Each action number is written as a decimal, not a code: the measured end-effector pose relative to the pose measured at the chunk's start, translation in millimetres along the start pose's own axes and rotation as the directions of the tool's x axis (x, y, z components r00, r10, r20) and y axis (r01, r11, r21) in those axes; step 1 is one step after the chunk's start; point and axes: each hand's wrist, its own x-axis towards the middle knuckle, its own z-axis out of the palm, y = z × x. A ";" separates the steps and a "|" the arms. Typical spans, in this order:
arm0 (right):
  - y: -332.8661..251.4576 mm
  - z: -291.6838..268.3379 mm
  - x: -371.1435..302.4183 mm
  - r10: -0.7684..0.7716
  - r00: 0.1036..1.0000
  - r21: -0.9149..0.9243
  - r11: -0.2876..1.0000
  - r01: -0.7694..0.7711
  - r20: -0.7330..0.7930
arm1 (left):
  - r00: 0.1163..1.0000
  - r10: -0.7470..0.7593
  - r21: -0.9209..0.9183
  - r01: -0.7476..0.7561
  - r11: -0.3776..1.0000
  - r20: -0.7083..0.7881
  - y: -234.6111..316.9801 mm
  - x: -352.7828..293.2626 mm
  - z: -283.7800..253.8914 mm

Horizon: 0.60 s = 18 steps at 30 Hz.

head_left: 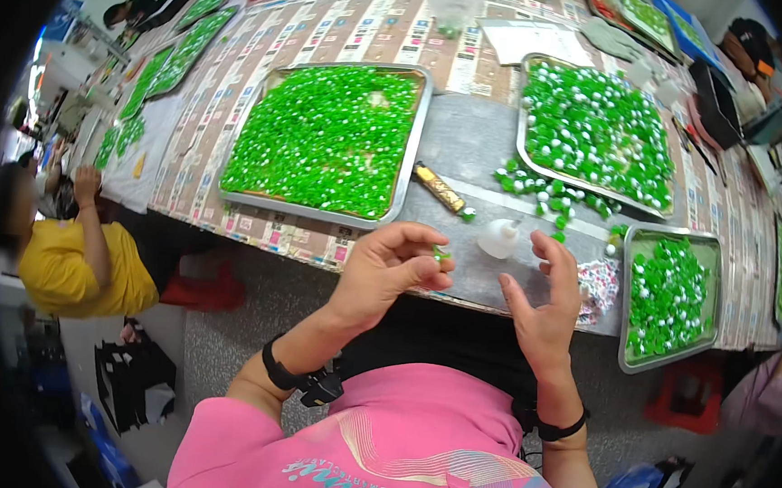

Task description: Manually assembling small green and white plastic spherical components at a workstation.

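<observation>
Left hand (375,275): thumb and fingertips pinched narrowly on one small green piece (440,255), mostly hidden by the fingers, above the table's near edge. Right hand (546,300): thumb and fingers spread wide, curved, holding nothing visible. Squeeze bottle (498,241): translucent whitish plastic, rounded body, upright between and just beyond the hands. Cylinder (442,190): slim, yellow with dark ends, lying slantwise. Mat (467,127): flat, dull grey, beneath both. Large tray (295,209): shiny metal, rounded corners, densely filled with glossy green pieces. Second tray (522,117): metal, green pieces mixed with round white ones; loose pieces (553,196) scattered beside it. Smaller tray (626,297): deeper-walled metal, similar mix. Crumpled bundle (597,286): multicoloured speckles on white, near the right hand.
</observation>
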 end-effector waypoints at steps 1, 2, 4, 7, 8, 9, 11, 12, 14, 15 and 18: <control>-0.5 1.7 1.8 -0.009 1.000 0.005 1.000 0.008 0.006 | 1.000 0.010 -0.024 -0.010 1.000 0.016 -2.7 -0.1 0.8; -0.7 3.6 3.4 -0.016 1.000 0.010 1.000 0.016 0.010 | 1.000 0.011 -0.046 -0.010 0.999 0.026 -4.9 -0.6 1.6; -1.7 7.1 6.7 -0.023 1.000 0.025 0.999 0.023 0.011 | 0.999 0.009 -0.089 -0.004 0.996 0.052 -8.1 -2.1 3.2; -1.8 14.1 14.9 -0.033 0.999 0.047 0.998 0.032 0.011 | 0.998 -0.008 -0.096 0.014 0.995 0.059 -10.0 -2.6 5.5; 1.7 18.0 17.4 -0.042 0.999 0.048 0.998 0.041 0.018 | 0.998 -0.001 -0.115 0.009 0.993 0.070 -10.7 -2.5 6.3; 4.7 21.1 18.5 -0.050 0.998 0.049 0.998 0.049 0.025 | 0.997 0.006 -0.134 0.005 0.991 0.081 -11.5 -2.1 7.0; 12.0 22.6 18.5 0.026 0.993 0.099 0.994 -0.037 0.119 | 0.995 0.005 -0.166 0.011 0.986 0.096 -15.2 -1.3 6.7; 14.0 22.1 18.3 0.062 0.984 0.120 0.989 -0.082 0.166 | 0.995 -0.002 -0.179 0.021 0.984 0.102 -18.6 -0.6 5.9; 11.8 20.2 15.2 0.047 0.990 0.190 0.979 -0.072 0.133 | 0.994 -0.011 -0.184 0.030 0.983 0.105 -21.9 -0.5 5.0; 10.2 18.1 12.7 0.041 0.992 0.224 0.972 -0.067 0.116 | 0.994 -0.011 -0.174 0.030 0.984 0.105 -22.3 -0.3 5.1; 6.6 7.5 -2.2 0.067 0.997 0.380 0.922 -0.077 0.038 | 0.996 -0.017 -0.144 0.029 0.989 0.086 -22.4 0.0 7.9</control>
